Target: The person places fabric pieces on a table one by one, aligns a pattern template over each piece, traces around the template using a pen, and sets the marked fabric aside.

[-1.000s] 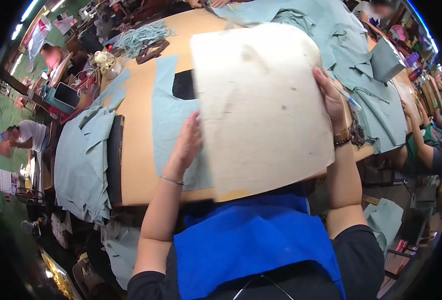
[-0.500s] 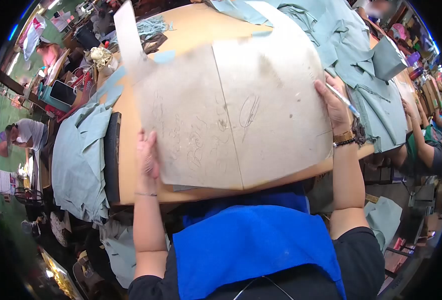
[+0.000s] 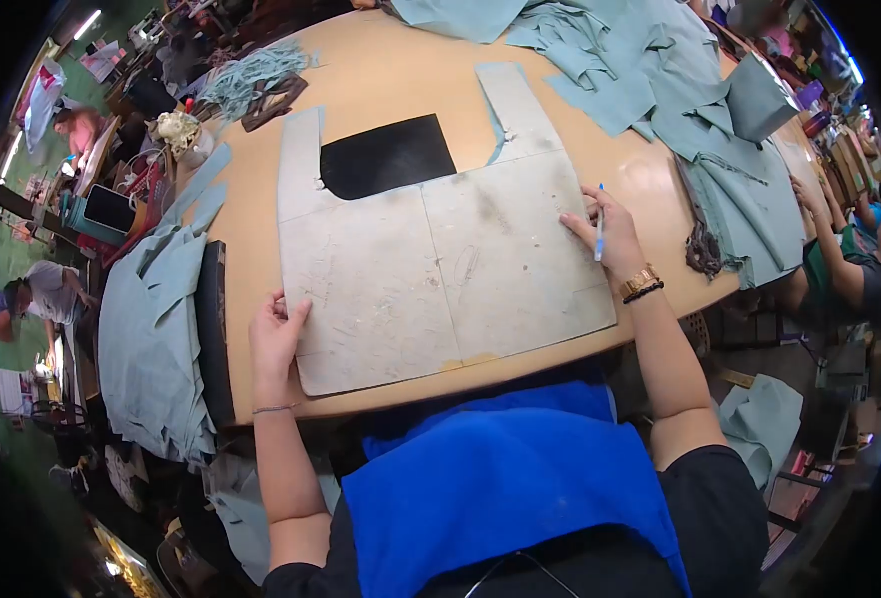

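Note:
A grey-beige cardboard pattern with two upright straps lies on the table, with pencil lines and scribbles on its face. Light blue-green material peeks out along its strap edges. My left hand pinches the pattern's left edge, thumb on top. At the right edge, my right hand has a blue-and-white pen between its fingers, while its thumb touches the pattern. A black panel shows in the gap between the straps.
Blue-green sheets pile up at the left and far right of the wooden table. Shredded strips lie at the back left. A co-worker's arm reaches in at the right; other people sit at the left.
The pattern has come down from a raised, tilted position to lie on the table, uncovering the black panel. Both hands moved with it, my right hand inward and lower.

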The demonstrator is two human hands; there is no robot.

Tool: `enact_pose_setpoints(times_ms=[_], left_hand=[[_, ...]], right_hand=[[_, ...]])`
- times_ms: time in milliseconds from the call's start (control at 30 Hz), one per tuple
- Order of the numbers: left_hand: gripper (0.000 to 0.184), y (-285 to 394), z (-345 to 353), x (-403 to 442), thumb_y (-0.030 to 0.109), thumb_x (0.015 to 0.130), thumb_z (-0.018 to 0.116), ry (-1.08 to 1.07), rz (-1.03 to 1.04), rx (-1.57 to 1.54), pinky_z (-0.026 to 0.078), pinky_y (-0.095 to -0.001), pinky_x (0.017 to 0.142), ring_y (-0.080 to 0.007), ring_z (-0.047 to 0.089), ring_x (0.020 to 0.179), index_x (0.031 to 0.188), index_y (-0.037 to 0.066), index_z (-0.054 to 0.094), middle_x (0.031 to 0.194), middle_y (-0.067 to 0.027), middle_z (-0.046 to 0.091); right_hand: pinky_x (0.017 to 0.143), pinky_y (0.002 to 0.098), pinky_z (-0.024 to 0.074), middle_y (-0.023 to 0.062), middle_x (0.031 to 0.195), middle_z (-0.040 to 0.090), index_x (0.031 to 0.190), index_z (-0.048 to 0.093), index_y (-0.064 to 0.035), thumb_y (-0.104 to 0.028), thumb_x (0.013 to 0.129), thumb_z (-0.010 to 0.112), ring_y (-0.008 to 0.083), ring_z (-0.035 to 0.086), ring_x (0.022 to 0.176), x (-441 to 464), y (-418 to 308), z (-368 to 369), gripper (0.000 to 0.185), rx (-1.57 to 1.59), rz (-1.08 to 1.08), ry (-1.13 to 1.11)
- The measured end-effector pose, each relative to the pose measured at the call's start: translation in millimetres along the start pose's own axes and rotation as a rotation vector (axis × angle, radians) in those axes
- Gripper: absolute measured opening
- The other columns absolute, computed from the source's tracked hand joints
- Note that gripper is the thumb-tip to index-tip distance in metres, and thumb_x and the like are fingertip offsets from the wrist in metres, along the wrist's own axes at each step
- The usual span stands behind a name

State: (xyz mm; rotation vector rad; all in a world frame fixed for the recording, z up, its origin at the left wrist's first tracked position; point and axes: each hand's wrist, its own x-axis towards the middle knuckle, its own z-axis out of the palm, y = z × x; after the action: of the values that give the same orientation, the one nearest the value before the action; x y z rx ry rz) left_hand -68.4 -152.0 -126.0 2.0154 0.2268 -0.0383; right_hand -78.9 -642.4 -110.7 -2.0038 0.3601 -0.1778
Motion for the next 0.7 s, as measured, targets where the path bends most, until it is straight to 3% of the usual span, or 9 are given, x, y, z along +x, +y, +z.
enact_pose_setpoints(times_ms=[100,200,300,400,500,700], left_hand=[[0.050,-2.5,-1.6,6.9,0.016,0.082,0.076,0.004,0.008,0.068,0.044,-0.0217,0.061,-0.0066,0.053,0.068,0.121,-0.006,0.056,0.078,-0.0006,0.058],[0.053,1.8,0.0,4.4,0.016,0.081,0.077,0.021,0.003,0.133,0.044,-0.0220,0.061,-0.0069,0.052,0.067,0.123,-0.006,0.055,0.077,-0.0001,0.056],[0.054,14.6,3.6,-1.5,0.016,0.080,0.077,0.040,-0.005,0.123,0.044,-0.0226,0.061,-0.0070,0.052,0.067,0.125,-0.006,0.055,0.076,0.0001,0.055],[0.055,22.2,3.7,-4.2,0.016,0.080,0.077,0.047,-0.009,0.163,0.044,-0.0229,0.060,-0.0071,0.052,0.066,0.126,-0.004,0.055,0.075,0.0004,0.055],[0.055,22.2,2.8,-2.9,0.017,0.080,0.077,0.044,-0.013,0.208,0.044,-0.0236,0.058,-0.0076,0.052,0.065,0.126,-0.002,0.056,0.074,0.0006,0.054],[0.056,15.8,-2.8,5.5,0.023,0.079,0.078,0.031,-0.004,0.378,0.044,-0.0260,0.057,-0.0089,0.051,0.061,0.124,-0.003,0.058,0.069,0.0004,0.053]], right_hand=[[0.064,0.0272,0.0473,0.0006,0.075,0.054,0.125,0.058,-0.0021,-0.026,0.074,0.084,0.0113,0.053,0.068,9.4,12.5,0.5,0.062,-0.232,-0.124,0.037],[0.066,0.0290,0.0488,0.0020,0.075,0.054,0.124,0.059,-0.0017,-0.028,0.073,0.084,0.0142,0.055,0.068,10.8,12.1,-0.4,0.062,-0.295,-0.112,0.040],[0.060,0.0240,0.0427,-0.0034,0.071,0.046,0.121,0.061,-0.0018,-0.024,0.072,0.085,0.0076,0.046,0.064,7.0,2.8,0.5,0.058,-0.303,-0.138,0.078],[0.061,0.0246,0.0435,-0.0029,0.072,0.046,0.120,0.061,-0.0014,-0.026,0.072,0.085,0.0087,0.046,0.064,11.8,7.4,1.7,0.059,-0.294,-0.127,0.066],[0.074,0.0320,0.0505,0.0078,0.081,0.060,0.120,0.061,-0.0035,-0.037,0.071,0.085,0.0198,0.059,0.074,19.6,13.8,1.9,0.065,-0.332,-0.114,0.050],[0.081,0.0362,0.0515,0.0164,0.093,0.068,0.115,0.064,-0.0036,-0.036,0.073,0.083,0.0279,0.066,0.088,21.9,0.8,-2.0,0.057,-0.442,-0.092,-0.011]])
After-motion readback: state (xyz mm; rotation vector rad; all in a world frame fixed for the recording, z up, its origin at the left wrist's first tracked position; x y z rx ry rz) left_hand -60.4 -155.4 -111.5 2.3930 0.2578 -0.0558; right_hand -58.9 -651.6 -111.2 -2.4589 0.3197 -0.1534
